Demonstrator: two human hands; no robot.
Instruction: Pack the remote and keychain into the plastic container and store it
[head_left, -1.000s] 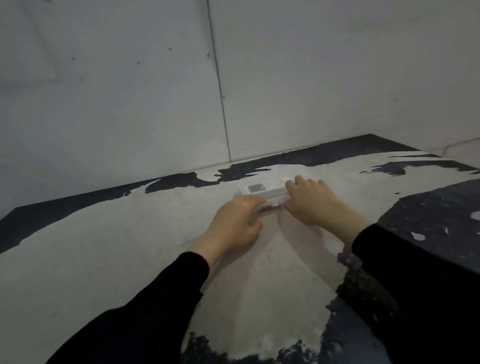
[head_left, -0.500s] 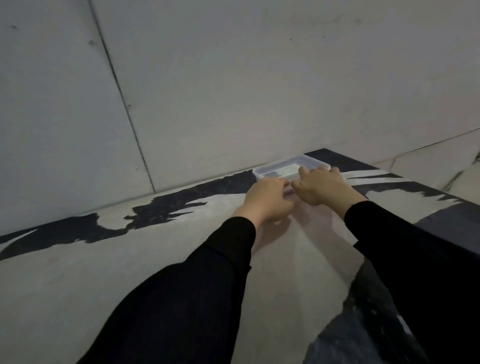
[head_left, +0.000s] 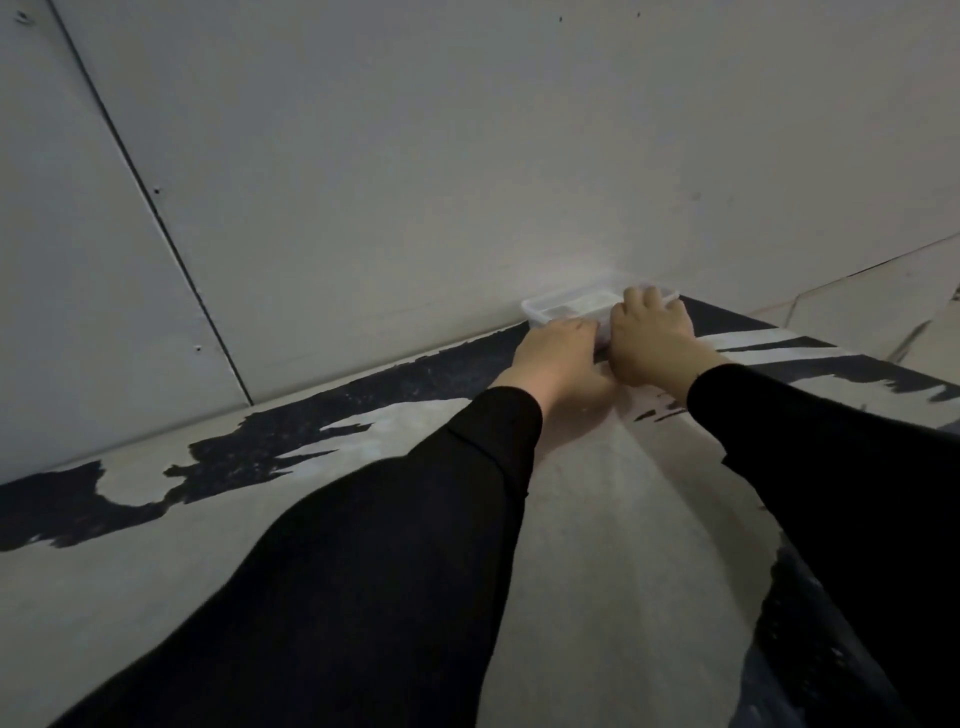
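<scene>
Against wall (head_left: 467, 156): container (head_left: 566, 306), both hands (head_left: 558, 353)

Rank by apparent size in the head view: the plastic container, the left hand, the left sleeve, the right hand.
1. left sleeve, by far the largest, though it is nearest the camera.
2. left hand and right hand, too alike to rank.
3. plastic container, smallest, partly hidden behind both hands.

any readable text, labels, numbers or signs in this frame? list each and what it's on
None readable.
plastic container: clear, no label shows; pale contents inside, too blurred and small to make out any markings.
left hand and right hand cover its near side.
wall and worn tabletop: only panel seams, specks and peeled dark patches, no writing.
</scene>
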